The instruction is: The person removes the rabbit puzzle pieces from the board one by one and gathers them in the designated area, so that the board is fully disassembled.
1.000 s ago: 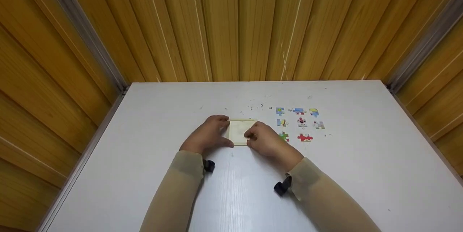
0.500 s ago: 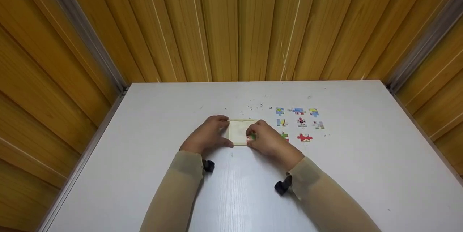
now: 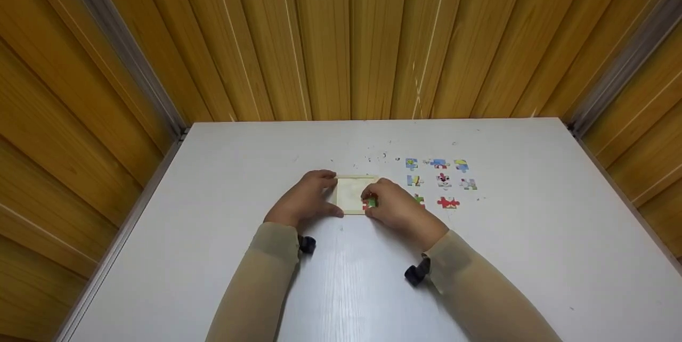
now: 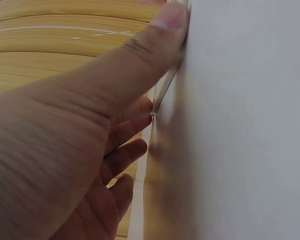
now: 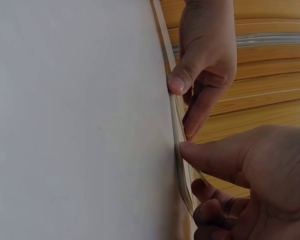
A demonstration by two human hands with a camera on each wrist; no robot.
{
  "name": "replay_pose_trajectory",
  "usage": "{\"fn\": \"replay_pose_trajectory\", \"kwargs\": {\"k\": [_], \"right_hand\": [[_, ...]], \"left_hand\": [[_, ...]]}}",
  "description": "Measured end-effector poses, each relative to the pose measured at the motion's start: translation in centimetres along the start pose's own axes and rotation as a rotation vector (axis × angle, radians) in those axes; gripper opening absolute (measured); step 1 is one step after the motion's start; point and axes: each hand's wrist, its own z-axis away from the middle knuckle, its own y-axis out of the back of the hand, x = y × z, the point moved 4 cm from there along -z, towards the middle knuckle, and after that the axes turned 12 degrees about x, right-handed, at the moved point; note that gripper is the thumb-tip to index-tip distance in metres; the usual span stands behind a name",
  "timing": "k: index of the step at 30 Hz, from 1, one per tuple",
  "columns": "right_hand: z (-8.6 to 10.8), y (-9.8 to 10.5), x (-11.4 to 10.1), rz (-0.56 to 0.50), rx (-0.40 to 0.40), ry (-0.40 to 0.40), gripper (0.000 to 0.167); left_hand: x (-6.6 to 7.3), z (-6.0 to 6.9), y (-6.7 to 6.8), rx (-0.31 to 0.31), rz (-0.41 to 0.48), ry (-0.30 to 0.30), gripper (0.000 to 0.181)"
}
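Observation:
A small square puzzle tray (image 3: 349, 212) with a pale wooden rim lies flat on the table. My left hand (image 3: 303, 201) holds its left side, thumb at the near left corner and fingers at the far left one. Between the thumb and fingers of my right hand (image 3: 394, 206) is a red and green puzzle piece (image 3: 367, 204), at the tray's near right corner. The rest of the tray floor that shows is bare and pale. In the right wrist view, the right thumb (image 5: 210, 155) is at the tray rim (image 5: 176, 125); the piece is mostly hidden there.
Several loose puzzle pieces lie in rows to the right, among them a red piece (image 3: 448, 202) and a blue piece (image 3: 412, 163). A green piece (image 3: 419, 201) is partly behind my right hand. Small dark marks dot the white table (image 3: 256, 161); panelled walls enclose it.
The red and green piece, hidden by my right fingers at first, has come into view and now lies flatter in the tray's near right corner. My left hand stays put.

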Motion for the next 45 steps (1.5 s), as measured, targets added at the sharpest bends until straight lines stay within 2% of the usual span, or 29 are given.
{"fn": "replay_pose_trajectory", "kwargs": {"k": [6, 9, 13, 20, 25, 36, 45], "right_hand": [[0.1, 0.2, 0.4, -0.009, -0.01, -0.007, 0.024], [0.0, 0.3, 0.3, -0.015, -0.018, -0.009, 0.029], [0.0, 0.5, 0.0, -0.028, -0.035, 0.002, 0.037], [0.7, 2.0, 0.6, -0.104, -0.068, 0.052, 0.035], [1.6, 3.9, 2.2, -0.103, -0.092, 0.04, 0.035], [4.3, 9.1, 6.7, -0.109, -0.04, 0.003, 0.037], [6.4, 11.6, 10.5, -0.093, -0.006, -0.003, 0.039]], "left_hand": [[0.2, -0.1, -0.2, 0.003, -0.021, -0.014, 0.084], [0.1, -0.1, -0.1, 0.003, -0.019, -0.013, 0.083], [-0.2, 0.0, 0.0, 0.006, 0.003, -0.004, 0.083], [-0.4, 0.5, -0.3, -0.001, -0.005, 0.004, 0.087], [-0.3, 0.4, -0.4, 0.006, 0.014, 0.033, 0.088], [-0.3, 0.1, -0.6, 0.016, 0.032, 0.056, 0.089], [-0.4, -0.1, -0.6, 0.008, 0.035, 0.049, 0.092]]}}
